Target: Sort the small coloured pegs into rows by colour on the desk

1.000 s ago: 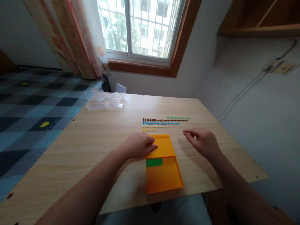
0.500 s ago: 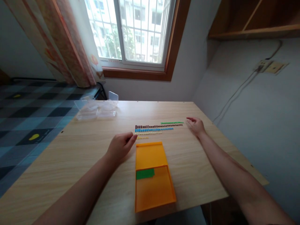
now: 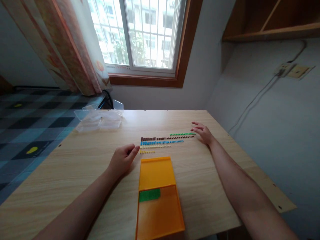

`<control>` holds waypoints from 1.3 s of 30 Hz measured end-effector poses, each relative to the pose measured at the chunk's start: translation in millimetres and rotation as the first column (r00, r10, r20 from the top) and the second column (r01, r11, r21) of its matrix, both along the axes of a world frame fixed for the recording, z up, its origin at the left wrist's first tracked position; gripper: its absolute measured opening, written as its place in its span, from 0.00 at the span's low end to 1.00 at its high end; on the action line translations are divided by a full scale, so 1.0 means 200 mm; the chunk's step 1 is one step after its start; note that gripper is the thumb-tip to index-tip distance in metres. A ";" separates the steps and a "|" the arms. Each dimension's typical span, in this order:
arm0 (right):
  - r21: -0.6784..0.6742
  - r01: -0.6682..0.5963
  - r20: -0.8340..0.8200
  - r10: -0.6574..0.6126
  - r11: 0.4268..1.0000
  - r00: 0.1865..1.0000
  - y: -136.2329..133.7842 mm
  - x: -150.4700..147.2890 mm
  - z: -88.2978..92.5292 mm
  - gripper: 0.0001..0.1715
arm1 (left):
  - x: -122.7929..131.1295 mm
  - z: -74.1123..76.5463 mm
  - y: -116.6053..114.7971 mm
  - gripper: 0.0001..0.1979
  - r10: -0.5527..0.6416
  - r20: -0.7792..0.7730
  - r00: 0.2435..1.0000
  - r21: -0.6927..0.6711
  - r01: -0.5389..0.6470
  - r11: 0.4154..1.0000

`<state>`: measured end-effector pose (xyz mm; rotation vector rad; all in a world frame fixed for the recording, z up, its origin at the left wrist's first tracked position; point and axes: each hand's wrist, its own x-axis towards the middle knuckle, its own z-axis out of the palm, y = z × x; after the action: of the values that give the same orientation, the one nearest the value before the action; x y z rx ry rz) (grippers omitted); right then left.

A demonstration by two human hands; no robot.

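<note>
Small building bricks lie sorted by colour in long rows on the table: a green row (image 3: 182, 134), a dark brown row (image 3: 167, 138), a blue row (image 3: 162, 142), a pale cream row (image 3: 155, 146) and a short yellow row (image 3: 147, 152). My left hand (image 3: 123, 156) rests with curled fingers at the rows' left end, its thumb tip close to the cream and yellow bricks; nothing shows in it. At the right end of the green row, my right hand (image 3: 203, 132) hovers low with fingers stretched and apart, holding nothing visible.
An opened orange case (image 3: 160, 216) lies near me, with a green studded plate (image 3: 150, 195) in its upper left corner. Clear plastic boxes (image 3: 100, 120) with raised lids stand at the table's back left. A wooden shelf (image 3: 271, 31) hangs upper right.
My right hand has moved left to the green row's end, and its fingers have spread. My left hand stays by the rows' left end. The view has shifted slightly.
</note>
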<state>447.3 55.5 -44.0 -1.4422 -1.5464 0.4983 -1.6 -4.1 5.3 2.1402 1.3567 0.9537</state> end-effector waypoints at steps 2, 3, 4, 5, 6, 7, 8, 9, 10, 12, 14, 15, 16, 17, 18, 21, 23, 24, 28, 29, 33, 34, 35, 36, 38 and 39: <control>-0.004 -0.040 0.027 0.040 0.999 0.999 -0.01 0.00 0.01 0.15 | 0.00 0.00 0.00 0.24 0.004 -0.003 1.000 -0.007 -0.004 1.000; -0.004 -0.055 0.045 0.055 0.998 0.997 -0.02 -0.01 0.01 0.14 | 0.00 0.00 0.01 0.24 0.006 -0.004 1.000 -0.008 -0.006 1.000; -0.004 -0.065 0.066 0.065 0.998 0.996 -0.02 -0.01 0.01 0.13 | -0.01 0.00 0.01 0.24 0.006 -0.005 1.000 -0.010 -0.007 1.000; -0.004 -0.070 0.087 0.070 0.998 0.994 -0.02 -0.02 0.01 0.12 | -0.01 0.00 0.01 0.24 0.007 -0.004 1.000 -0.011 -0.007 1.000; -0.004 -0.069 0.107 0.069 0.998 0.992 -0.01 -0.02 0.01 0.11 | -0.01 0.00 0.01 0.24 0.008 -0.003 1.000 -0.011 -0.008 1.000; -0.004 -0.062 0.124 0.062 0.998 0.990 -0.01 -0.03 0.01 0.11 | -0.01 0.00 0.01 0.24 0.009 -0.001 1.000 -0.011 -0.009 1.000; -0.005 -0.048 0.140 0.048 0.999 0.989 -0.01 -0.03 0.00 0.12 | -0.01 0.00 0.00 0.24 0.007 0.001 1.000 -0.011 -0.007 1.000; -0.006 -0.029 0.153 0.030 1.000 0.988 0.00 -0.04 -0.01 0.13 | -0.01 0.01 0.00 0.24 0.006 0.002 1.000 -0.010 -0.006 1.000; -0.007 -0.008 0.165 0.010 1.000 0.986 0.01 -0.04 -0.01 0.14 | -0.01 0.01 0.00 0.24 0.004 0.003 1.000 -0.008 -0.004 1.000; -0.008 0.036 0.189 -0.034 0.999 0.981 0.02 -0.03 -0.03 0.15 | -0.01 0.01 0.00 0.24 0.000 0.001 1.000 -0.008 0.000 1.000; -0.007 0.092 0.212 -0.089 0.996 0.973 0.04 -0.02 -0.04 0.15 | -0.01 0.01 0.00 0.24 -0.002 0.000 1.000 -0.012 0.002 1.000; -0.006 0.128 0.223 -0.123 0.992 0.967 0.05 -0.01 -0.04 0.16 | -0.01 0.01 0.00 0.24 0.000 -0.002 1.000 -0.015 0.000 1.000; -0.005 0.168 0.233 -0.162 0.986 0.959 0.05 0.00 -0.05 0.16 | -0.01 0.01 0.00 0.24 0.003 -0.005 1.000 -0.019 -0.003 1.000; -0.003 0.211 0.242 -0.204 0.978 0.949 0.06 0.01 -0.05 0.16 | -0.01 0.01 0.00 0.24 0.006 -0.009 1.000 -0.022 -0.006 1.000; -0.002 0.254 0.249 -0.246 0.967 0.937 0.06 0.03 -0.05 0.15 | -0.01 0.01 0.00 0.24 0.010 -0.014 1.000 -0.023 -0.010 1.000; 0.000 0.367 0.267 -0.354 0.930 0.896 0.06 0.07 -0.07 0.15 | 0.00 0.01 0.01 0.24 0.019 -0.024 1.000 -0.015 -0.020 1.000; -0.004 0.417 0.275 -0.400 0.909 0.875 0.06 0.10 -0.07 0.14 | 0.00 0.00 0.01 0.24 0.021 -0.025 0.999 -0.014 -0.021 1.000; -0.007 0.434 0.278 -0.415 0.901 0.866 0.05 0.12 -0.07 0.14 | 0.00 0.00 0.01 0.24 0.022 -0.026 0.999 -0.015 -0.022 1.000; -0.006 0.472 0.289 -0.450 0.882 0.845 0.03 0.16 -0.08 0.13 | -0.01 0.00 0.01 0.24 0.028 -0.041 0.999 -0.014 -0.028 1.000; -0.003 0.475 0.291 -0.453 0.880 0.843 0.03 0.17 -0.08 0.12 | -0.01 0.00 0.01 0.24 0.028 -0.046 0.999 -0.012 -0.028 1.000; 0.012 0.465 0.298 -0.447 0.885 0.843 0.03 0.18 -0.08 0.13 | -0.01 0.01 0.00 0.24 0.021 -0.064 0.998 -0.003 -0.021 1.000; 0.015 0.462 0.298 -0.445 0.887 0.844 0.03 0.18 -0.07 0.14 | -0.01 0.01 0.00 0.24 0.017 -0.068 0.998 0.000 -0.017 1.000; 0.018 0.458 0.298 -0.442 0.889 0.846 0.03 0.18 -0.07 0.15 | -0.01 0.01 -0.01 0.24 0.015 -0.071 0.997 0.002 -0.014 1.000; 0.021 0.454 0.297 -0.439 0.891 0.848 0.03 0.18 -0.07 0.16 | -0.01 0.01 -0.01 0.24 0.012 -0.072 0.997 0.005 -0.012 1.000; 0.026 0.450 0.295 -0.437 0.893 0.850 0.02 0.18 -0.07 0.16 | -0.01 0.02 -0.01 0.23 0.006 -0.073 0.997 0.012 -0.005 1.000; 0.026 0.452 0.293 -0.439 0.891 0.849 0.02 0.18 -0.07 0.15 | 0.00 0.02 -0.01 0.23 0.000 -0.075 0.997 0.017 0.001 1.000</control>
<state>483.2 59.8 -57.4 -1.9089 -1.3562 0.0365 -2.4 -6.7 9.8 2.2091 1.3875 0.8961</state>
